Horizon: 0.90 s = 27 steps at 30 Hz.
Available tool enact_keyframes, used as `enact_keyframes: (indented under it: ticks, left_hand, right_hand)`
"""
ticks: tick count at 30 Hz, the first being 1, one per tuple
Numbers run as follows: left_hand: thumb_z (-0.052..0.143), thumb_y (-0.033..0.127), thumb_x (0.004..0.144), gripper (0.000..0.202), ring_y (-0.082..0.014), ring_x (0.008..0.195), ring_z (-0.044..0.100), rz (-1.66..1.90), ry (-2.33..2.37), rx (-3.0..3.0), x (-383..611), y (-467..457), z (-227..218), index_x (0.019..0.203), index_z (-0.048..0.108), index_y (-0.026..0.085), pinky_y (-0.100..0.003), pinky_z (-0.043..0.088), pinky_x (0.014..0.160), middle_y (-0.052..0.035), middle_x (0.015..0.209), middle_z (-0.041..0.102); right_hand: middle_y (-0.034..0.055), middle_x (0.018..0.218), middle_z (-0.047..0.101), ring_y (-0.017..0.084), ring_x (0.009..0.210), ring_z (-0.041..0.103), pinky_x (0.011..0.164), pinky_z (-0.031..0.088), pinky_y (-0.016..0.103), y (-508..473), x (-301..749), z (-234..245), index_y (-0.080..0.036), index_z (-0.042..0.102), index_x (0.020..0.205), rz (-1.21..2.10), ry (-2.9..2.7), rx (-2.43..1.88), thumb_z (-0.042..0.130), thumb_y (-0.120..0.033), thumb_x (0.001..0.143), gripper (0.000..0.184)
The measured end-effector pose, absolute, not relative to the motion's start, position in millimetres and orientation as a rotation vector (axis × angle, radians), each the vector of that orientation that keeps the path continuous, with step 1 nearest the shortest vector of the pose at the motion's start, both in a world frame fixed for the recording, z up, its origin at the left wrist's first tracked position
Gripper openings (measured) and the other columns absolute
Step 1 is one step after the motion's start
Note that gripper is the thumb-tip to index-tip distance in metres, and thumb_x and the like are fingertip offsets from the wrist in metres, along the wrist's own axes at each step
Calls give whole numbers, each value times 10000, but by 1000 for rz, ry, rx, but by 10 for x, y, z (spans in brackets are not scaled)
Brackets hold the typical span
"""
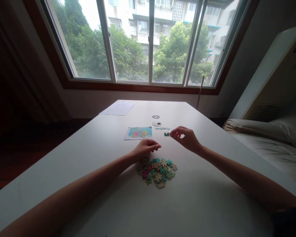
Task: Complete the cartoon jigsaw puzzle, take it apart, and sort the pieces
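Observation:
My right hand [186, 139] is closed in a pinch at the edge of a dark green puzzle piece [166, 134], just below a short row of light green puzzle pieces [162, 128]. My left hand [145, 148] is closed, thumb and fingers together, over the far side of a heap of puzzle pieces [158, 171]. What its fingertips hold, if anything, is hidden. The heap mixes turquoise, green, pink and bare cardboard-brown pieces. Beyond my left hand lies a picture sheet [139, 132] with cartoon figures on a blue-green background.
Two round, flat items [157, 123] lie past the green row. Sheets of white paper [117, 108] are at the far left of the white table [88, 171]. A window stands behind the table, and a pale padded seat [266, 138] is to the right.

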<state>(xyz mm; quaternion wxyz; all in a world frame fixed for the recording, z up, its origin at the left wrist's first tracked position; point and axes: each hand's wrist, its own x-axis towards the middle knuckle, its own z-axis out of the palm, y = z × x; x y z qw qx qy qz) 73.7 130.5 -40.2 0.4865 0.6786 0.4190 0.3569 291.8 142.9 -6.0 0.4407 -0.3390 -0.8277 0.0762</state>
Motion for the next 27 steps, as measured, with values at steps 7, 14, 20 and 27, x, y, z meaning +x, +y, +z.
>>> enact_keyframes:
  ticks: [7, 14, 20, 27]
  left_hand:
    - [621, 375, 678, 256, -76, 539, 441, 861, 1021, 1646, 720, 1319, -423, 744, 657, 130, -181, 327, 481, 4, 603, 562]
    - [619, 361, 676, 233, -78, 532, 446, 849, 1048, 1645, 740, 1311, -409, 726, 653, 136, -188, 333, 486, 8, 595, 565]
    - [620, 355, 676, 225, -76, 527, 446, 852, 1040, 1644, 730, 1314, -415, 719, 651, 136, -189, 337, 487, 8, 593, 564]
    - [611, 347, 684, 222, -79, 536, 457, 866, 1028, 1674, 707, 1316, -409, 725, 648, 133, -189, 340, 494, 8, 594, 562]
  right_hand:
    - [29, 708, 588, 100, 575, 531, 536, 458, 231, 1539, 3031, 53, -174, 639, 765, 106, -1926, -895, 561, -307, 761, 154]
    - [27, 708, 587, 98, 573, 523, 534, 450, 234, 1528, 3014, 0, -183, 645, 768, 110, -1934, -873, 550, -320, 768, 166]
    - [23, 711, 586, 94, 569, 520, 535, 444, 229, 1518, 3006, 8, -185, 644, 774, 104, -1922, -868, 555, -309, 767, 153]
    - [27, 712, 616, 98, 535, 527, 529, 440, 226, 1857, 3167, -35, -179, 648, 775, 46, -1993, -1002, 553, -344, 755, 192]
